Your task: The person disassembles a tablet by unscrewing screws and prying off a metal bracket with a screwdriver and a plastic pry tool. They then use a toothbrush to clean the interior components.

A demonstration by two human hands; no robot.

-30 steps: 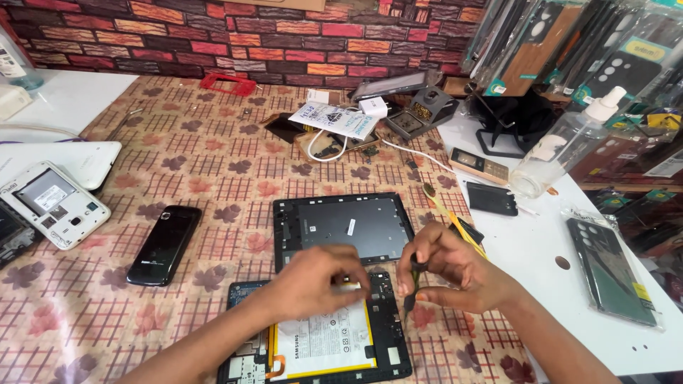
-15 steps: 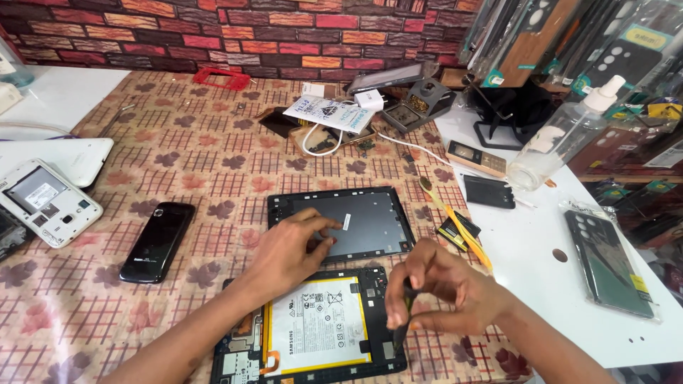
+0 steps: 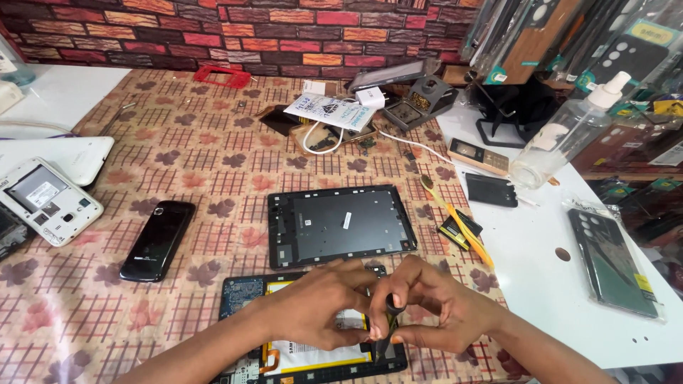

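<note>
Low in the frame, a little right of centre, the right hand (image 3: pixel 434 313) is curled closed around the dark handle of a small screwdriver (image 3: pixel 386 328), which stands nearly upright with its tip down on the opened tablet (image 3: pixel 313 352). The left hand (image 3: pixel 320 309) comes in from the lower left and meets the right one above the tablet; its fingers are bent and pressed toward the tool's handle, but whether they actually grip anything cannot be told.

The opened tablet lies at the bottom centre of the frame on the counter (image 3: pixel 213 149), its white battery with a yellow border and its blue circuit board exposed, partly covered by both hands. Just above it, touching or nearly so, rests the dark tablet back cover (image 3: pixel 338 226), inner face up.

Left of that cover lies a glossy black phone (image 3: pixel 156 240), and further left, at the frame's edge, a white phone with its back removed (image 3: pixel 46 203). Right of the cover, a yellow-handled tool (image 3: pixel 459 222) lies slantwise where the patterned cloth meets the white surface. Beyond it, in the upper right, stands a clear spray bottle (image 3: pixel 562 135), and at the right edge a dark phone case in a plastic sleeve (image 3: pixel 615 263).
</note>
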